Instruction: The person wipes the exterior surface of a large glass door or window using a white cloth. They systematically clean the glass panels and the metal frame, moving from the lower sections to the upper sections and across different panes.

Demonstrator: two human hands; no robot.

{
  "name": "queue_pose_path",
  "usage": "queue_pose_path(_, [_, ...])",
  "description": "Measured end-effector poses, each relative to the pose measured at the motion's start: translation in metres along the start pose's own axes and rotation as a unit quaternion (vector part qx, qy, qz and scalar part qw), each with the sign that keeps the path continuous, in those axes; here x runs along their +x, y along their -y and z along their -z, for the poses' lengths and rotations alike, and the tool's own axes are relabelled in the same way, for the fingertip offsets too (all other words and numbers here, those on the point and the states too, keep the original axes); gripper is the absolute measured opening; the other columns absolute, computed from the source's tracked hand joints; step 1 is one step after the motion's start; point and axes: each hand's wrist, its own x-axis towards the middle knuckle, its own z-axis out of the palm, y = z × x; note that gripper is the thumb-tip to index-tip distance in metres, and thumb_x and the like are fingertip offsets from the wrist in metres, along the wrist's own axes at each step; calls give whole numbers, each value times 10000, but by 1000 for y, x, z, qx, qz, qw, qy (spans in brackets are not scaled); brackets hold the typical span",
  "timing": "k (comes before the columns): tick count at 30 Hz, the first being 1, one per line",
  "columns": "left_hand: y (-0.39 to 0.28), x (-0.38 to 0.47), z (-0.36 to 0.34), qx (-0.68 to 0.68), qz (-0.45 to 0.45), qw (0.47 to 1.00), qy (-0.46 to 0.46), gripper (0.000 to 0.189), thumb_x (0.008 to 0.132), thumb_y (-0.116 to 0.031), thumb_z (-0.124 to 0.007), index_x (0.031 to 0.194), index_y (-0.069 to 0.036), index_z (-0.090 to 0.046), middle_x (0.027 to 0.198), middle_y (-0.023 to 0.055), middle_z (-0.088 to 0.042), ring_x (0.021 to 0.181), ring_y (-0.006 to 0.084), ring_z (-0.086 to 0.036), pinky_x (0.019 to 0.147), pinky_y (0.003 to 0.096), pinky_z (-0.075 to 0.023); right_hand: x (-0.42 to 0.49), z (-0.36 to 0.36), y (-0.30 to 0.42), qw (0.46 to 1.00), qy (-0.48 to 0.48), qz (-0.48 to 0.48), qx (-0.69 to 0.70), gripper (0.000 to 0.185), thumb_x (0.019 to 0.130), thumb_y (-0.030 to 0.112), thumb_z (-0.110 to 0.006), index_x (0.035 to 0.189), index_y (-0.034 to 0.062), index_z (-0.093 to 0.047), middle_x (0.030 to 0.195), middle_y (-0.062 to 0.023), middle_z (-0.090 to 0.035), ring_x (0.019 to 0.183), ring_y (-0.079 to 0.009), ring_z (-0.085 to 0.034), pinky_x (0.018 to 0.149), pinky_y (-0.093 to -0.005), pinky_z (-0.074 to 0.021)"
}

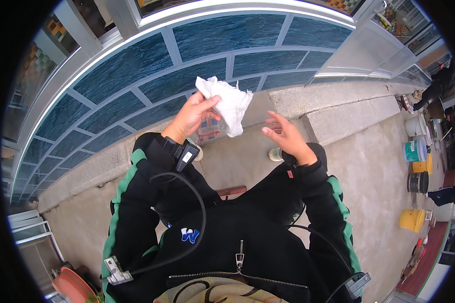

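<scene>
A crumpled white cloth (233,104) with frayed edges is pinched between the thumb and fingers of my left hand (191,115). It hangs in front of the blue tiled wall and the stone ledge. To the right of the cloth and apart from it, my right hand (286,136) is held in the air, fingers spread, with nothing in it. Below my left hand, a patterned item with red trim (208,130) shows on the ledge, partly hidden by the hand and the cloth. My shoe (275,154) is visible under my right wrist.
Blue tiles cover the wall (227,32) in front, above a stone ledge (349,117). At right stand several buckets, among them a yellow bucket (411,220) and a black bucket (417,181); people's legs show nearby. An orange-red basin (72,286) lies lower left. Cables run along both my sleeves.
</scene>
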Motion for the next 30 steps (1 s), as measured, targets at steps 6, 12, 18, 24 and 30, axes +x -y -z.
queue_pose_path(6, [-10, 23, -46, -8, -10, 999, -40, 523, 1036, -211, -617, 1492, -60, -412, 1341, 88, -606, 1179, 187, -619, 899, 336, -558, 73, -31, 4, 939, 49, 87, 329, 704, 1010, 359, -673, 1554, 32, -368, 1386, -137, -593, 1229, -207, -594, 1028, -382, -482])
queue_pose_path(12, [24, 85, -83, 164, -109, 980, 25, 804, 1028, -181, -631, 1644, -23, -139, 1663, 155, -281, 1534, 247, -268, 1224, 386, -240, 115, -4, -16, 940, 19, 88, 330, 470, 1106, 323, -481, 1451, 4, -495, 1365, -124, -618, 1259, -193, -562, 1048, -354, -453])
queue_pose_path(18, [59, 174, -104, 127, -55, 989, -58, 641, 1015, -42, -612, 1586, 17, -326, 1532, 148, -495, 1371, 186, -494, 1136, 325, -380, 130, 70, -70, 986, 30, -33, 159, 559, 1062, 453, -509, 1351, -17, -596, 1141, -183, -728, 1042, -297, -709, 915, -390, -530])
queue_pose_path(24, [-8, 295, -140, 671, -457, 584, -5, 549, 901, -31, -649, 1428, -179, -609, 1437, 77, -594, 1341, 287, -536, 1107, 404, -420, 117, 145, -108, 941, -258, 6, 217, 558, 1058, 458, -527, 1345, -11, -621, 1057, -154, -751, 941, -223, -723, 832, -346, -548])
queue_pose_path(30, [-8, 407, -155, 862, -444, 235, 69, 506, 900, -145, -637, 1400, -208, -586, 1581, 40, -457, 1500, 255, -376, 1231, 455, -267, 110, 180, -128, 908, -361, -10, 212, 492, 1072, 417, -513, 1266, -8, -668, 1031, -163, -755, 906, -234, -732, 810, -340, -553])
